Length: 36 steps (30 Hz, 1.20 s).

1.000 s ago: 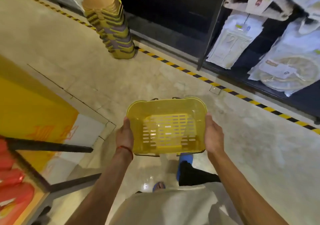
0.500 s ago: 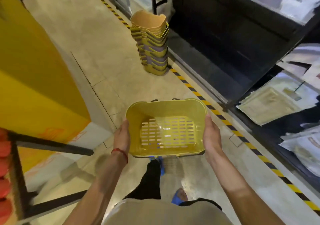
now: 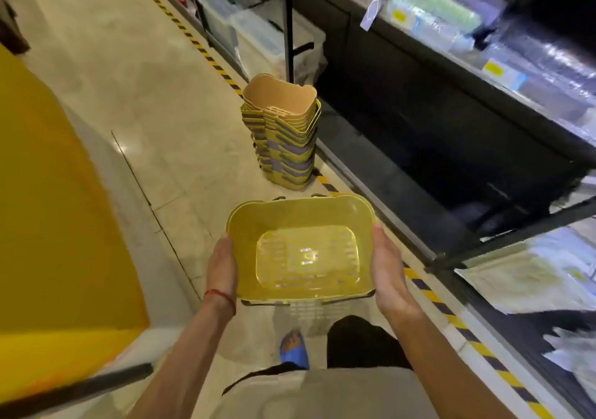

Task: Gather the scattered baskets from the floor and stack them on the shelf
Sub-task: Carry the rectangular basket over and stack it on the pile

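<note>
I hold an empty yellow basket [image 3: 300, 215] level in front of my waist, its slotted bottom showing. My left hand [image 3: 222, 267] grips its left side and my right hand [image 3: 388, 270] grips its right side; the fingers of both run under the basket and are hidden. A tall stack of nested yellow baskets [image 3: 283, 134] stands on the floor just ahead, beside the dark bottom level of the shelf [image 3: 451, 147] on the right.
Black-and-yellow floor tape [image 3: 451, 315] runs along the shelf's foot. Clear plastic boxes [image 3: 258, 31] sit beyond the stack by a black post. A yellow display wall [image 3: 48, 225] borders the aisle on the left, with a black bar [image 3: 74, 389] low at the near left.
I have walked forward with the basket, so the stack of baskets now stands much closer, right ahead. Both hands keep the same hold.
</note>
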{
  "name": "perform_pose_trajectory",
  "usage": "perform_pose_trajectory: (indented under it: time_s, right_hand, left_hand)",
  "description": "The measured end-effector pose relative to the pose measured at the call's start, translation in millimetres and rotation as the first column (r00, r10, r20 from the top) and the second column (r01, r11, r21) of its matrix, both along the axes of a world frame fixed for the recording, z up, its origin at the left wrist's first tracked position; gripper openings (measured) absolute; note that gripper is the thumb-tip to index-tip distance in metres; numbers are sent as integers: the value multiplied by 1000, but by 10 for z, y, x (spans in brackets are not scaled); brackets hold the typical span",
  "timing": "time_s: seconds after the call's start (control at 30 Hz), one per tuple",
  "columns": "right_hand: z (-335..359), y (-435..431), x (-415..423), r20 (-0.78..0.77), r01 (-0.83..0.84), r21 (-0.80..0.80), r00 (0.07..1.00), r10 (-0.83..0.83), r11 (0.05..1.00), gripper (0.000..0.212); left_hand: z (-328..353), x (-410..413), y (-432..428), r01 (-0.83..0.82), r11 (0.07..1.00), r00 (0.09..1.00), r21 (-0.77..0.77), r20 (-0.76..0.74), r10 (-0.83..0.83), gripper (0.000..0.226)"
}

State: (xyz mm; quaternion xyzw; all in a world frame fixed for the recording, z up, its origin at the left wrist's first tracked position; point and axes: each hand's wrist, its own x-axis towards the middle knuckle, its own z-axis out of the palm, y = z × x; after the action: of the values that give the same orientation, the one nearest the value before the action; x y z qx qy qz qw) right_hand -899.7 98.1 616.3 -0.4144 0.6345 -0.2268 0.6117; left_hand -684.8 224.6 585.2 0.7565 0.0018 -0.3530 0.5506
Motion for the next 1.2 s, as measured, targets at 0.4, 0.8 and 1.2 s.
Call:
perform_pose_trajectory:
  time_s: [0.4, 0.8, 1.2]
  right_hand:
    - [-115, -2403, 1384, 19, 44, 40, 999, -45, 998, 54]
    - [-123, -4117, 2578, -2, 21, 39, 1000, -21, 999, 56]
    - [-523, -4740, 4109, -29, 333, 119, 943, -332, 935, 53]
  left_hand:
    - [153, 1395, -2452, 47, 997, 984, 54, 172, -56, 30]
    - [221, 2727, -4339, 92, 994, 967, 51, 233, -102, 37]
    - [-166, 4390, -5663, 335, 932, 937, 139, 58, -346, 51]
